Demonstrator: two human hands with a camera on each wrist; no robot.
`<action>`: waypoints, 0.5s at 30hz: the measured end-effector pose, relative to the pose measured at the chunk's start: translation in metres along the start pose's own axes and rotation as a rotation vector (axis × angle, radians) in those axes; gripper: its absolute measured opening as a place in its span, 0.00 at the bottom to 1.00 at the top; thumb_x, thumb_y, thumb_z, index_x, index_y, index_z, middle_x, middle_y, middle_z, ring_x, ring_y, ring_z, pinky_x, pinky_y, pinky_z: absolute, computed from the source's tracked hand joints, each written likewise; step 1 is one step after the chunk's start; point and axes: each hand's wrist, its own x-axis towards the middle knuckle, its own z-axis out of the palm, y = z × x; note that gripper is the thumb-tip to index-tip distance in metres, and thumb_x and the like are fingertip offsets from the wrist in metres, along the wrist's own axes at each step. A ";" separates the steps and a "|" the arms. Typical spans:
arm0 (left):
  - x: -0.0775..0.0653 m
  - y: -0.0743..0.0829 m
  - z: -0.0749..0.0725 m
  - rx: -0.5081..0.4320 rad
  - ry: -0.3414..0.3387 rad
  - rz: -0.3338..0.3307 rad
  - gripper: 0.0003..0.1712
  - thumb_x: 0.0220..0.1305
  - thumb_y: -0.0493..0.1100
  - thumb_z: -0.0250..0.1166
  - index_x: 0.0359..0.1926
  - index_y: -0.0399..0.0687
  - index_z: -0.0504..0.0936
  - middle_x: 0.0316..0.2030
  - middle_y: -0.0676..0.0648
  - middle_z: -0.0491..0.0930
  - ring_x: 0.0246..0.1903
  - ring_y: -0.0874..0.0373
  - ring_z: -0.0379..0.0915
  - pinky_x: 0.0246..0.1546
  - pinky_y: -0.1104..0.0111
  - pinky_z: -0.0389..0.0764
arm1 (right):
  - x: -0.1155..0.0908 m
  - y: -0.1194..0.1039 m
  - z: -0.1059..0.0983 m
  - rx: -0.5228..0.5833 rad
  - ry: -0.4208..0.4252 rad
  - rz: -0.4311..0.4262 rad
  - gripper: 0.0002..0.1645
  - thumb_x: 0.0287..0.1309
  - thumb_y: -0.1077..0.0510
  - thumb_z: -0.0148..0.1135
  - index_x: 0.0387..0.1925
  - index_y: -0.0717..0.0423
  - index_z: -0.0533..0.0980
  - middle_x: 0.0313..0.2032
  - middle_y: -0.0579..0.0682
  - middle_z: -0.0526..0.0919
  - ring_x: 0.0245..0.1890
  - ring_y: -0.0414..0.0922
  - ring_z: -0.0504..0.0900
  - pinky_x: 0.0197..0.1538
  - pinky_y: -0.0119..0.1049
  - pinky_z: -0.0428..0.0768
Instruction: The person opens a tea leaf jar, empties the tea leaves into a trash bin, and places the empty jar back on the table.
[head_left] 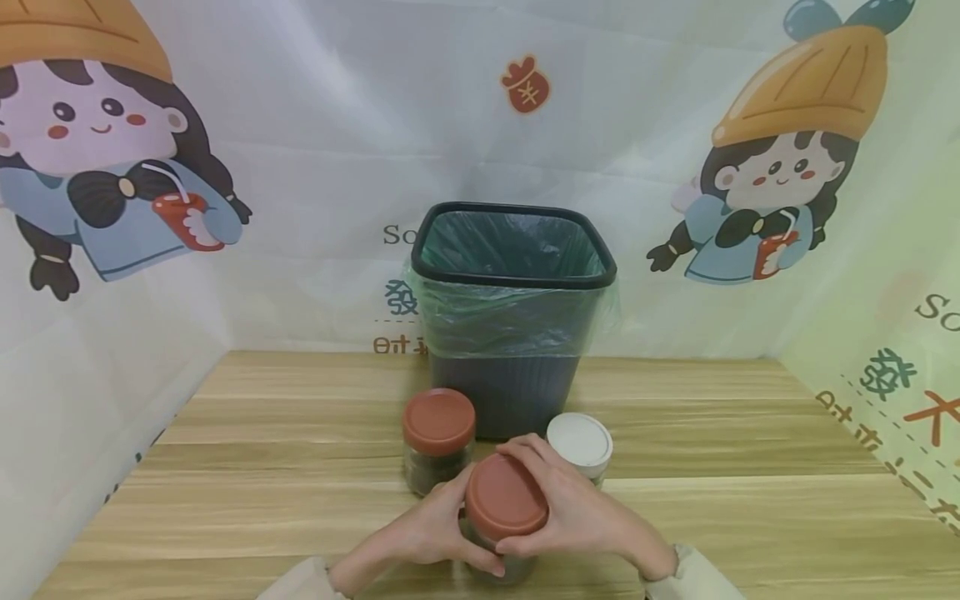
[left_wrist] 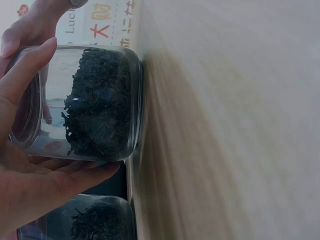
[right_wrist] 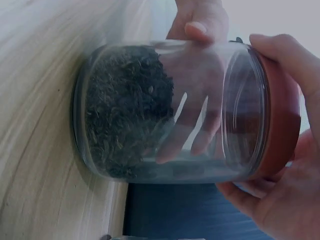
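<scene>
A clear glass jar (right_wrist: 200,170) with a reddish-brown lid (head_left: 506,497) stands on the wooden table near the front. Dark dried leaves (right_wrist: 125,110), looking like loose tea, fill its lower part. Around the glass, my left hand (head_left: 433,527) grips the jar, thumb on one side and fingers on the other. My right hand (head_left: 577,507) grips the lid by its rim. The lid sits on the jar's mouth; whether it is loose or tight I cannot tell. Beyond my left hand is a second jar (head_left: 438,425) with a matching lid and dark leaves inside.
A white-lidded jar (head_left: 580,442) stands behind my right hand, partly hidden by it. A dark bin (head_left: 502,392) lined with a green bag stands at the back of the table (head_left: 712,433), close behind the jars. A printed cloth (head_left: 322,208) hangs behind.
</scene>
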 end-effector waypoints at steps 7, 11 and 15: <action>0.000 0.002 0.000 -0.008 -0.006 0.001 0.49 0.39 0.41 0.74 0.62 0.46 0.56 0.56 0.46 0.68 0.55 0.57 0.65 0.52 0.70 0.69 | 0.002 0.002 -0.007 0.078 -0.094 -0.030 0.47 0.43 0.45 0.67 0.61 0.54 0.56 0.54 0.48 0.63 0.49 0.42 0.69 0.49 0.37 0.73; 0.000 0.002 0.000 0.010 -0.001 0.006 0.50 0.39 0.41 0.74 0.62 0.45 0.55 0.55 0.46 0.69 0.54 0.57 0.65 0.52 0.71 0.69 | 0.001 0.003 -0.008 0.080 -0.122 -0.032 0.47 0.45 0.45 0.66 0.63 0.53 0.54 0.56 0.49 0.63 0.51 0.42 0.68 0.51 0.39 0.72; 0.000 0.001 0.000 0.015 0.004 0.018 0.50 0.38 0.42 0.74 0.62 0.45 0.55 0.55 0.47 0.69 0.54 0.58 0.66 0.52 0.70 0.68 | 0.000 0.003 -0.006 0.069 -0.106 -0.023 0.51 0.44 0.44 0.66 0.65 0.54 0.51 0.57 0.51 0.62 0.52 0.43 0.68 0.51 0.40 0.72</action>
